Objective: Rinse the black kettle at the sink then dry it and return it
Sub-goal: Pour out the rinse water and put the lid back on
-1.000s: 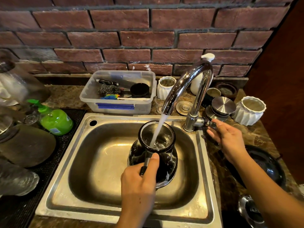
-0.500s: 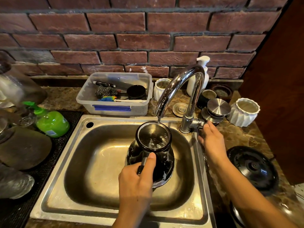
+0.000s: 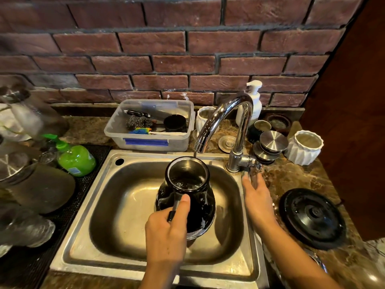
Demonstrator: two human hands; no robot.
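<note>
The black kettle (image 3: 200, 207) hangs over the steel sink (image 3: 125, 205), mouth up, lid off, with water pooled inside and soap streaks on its side. My left hand (image 3: 166, 230) grips its handle, thumb on top. The chrome tap (image 3: 225, 119) arches above the kettle's mouth and only a thin trickle falls from its spout. My right hand (image 3: 257, 197) hovers flat over the sink's right rim, just below the tap lever (image 3: 253, 161), fingers apart and holding nothing.
A black lid (image 3: 312, 217) lies on the counter at the right. Behind the sink stand a plastic tub (image 3: 150, 140) of scrubbers, white pots (image 3: 304, 147), steel lids (image 3: 273, 140) and a soap pump (image 3: 253, 103). A green bottle (image 3: 76, 158) and glassware sit at left.
The full stream from the tap has dropped to a trickle. My right hand has come off the tap lever and moved down toward me. The kettle stayed under the spout.
</note>
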